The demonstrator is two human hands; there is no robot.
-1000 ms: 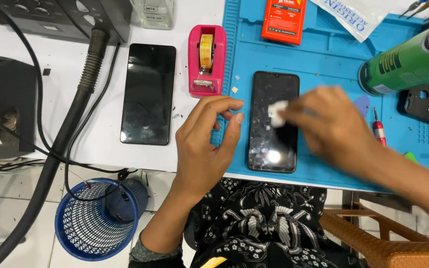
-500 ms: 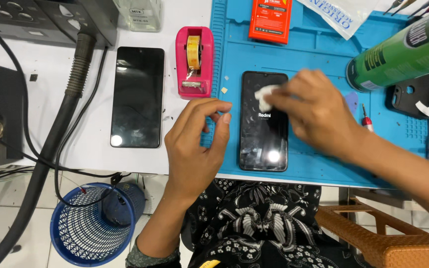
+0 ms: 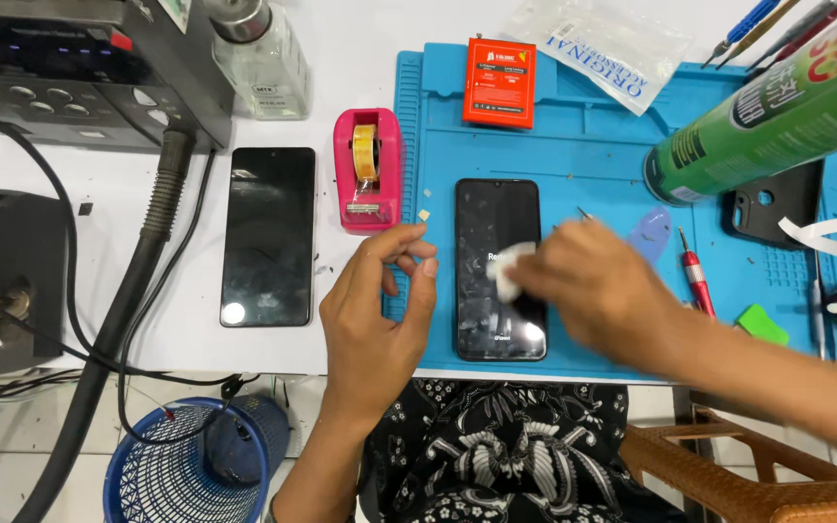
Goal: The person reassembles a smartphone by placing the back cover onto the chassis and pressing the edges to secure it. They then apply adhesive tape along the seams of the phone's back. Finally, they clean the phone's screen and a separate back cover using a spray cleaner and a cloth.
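A black phone lies face up on the blue work mat, its screen lit with small white text. My right hand presses a small white wipe onto the screen's middle. My left hand hovers just left of the phone at the mat's edge, fingers curled with thumb and forefinger close together and nothing visible in them. A second black phone lies on the white table further left.
A pink tape dispenser stands between the two phones. An orange box, green spray can, black phone case, red screwdriver and blue pick are on the mat. A thick hose, machines and a blue basket sit left.
My right hand has slid the wipe down the screen from its upper part to the middle. The left hand stays beside the phone.
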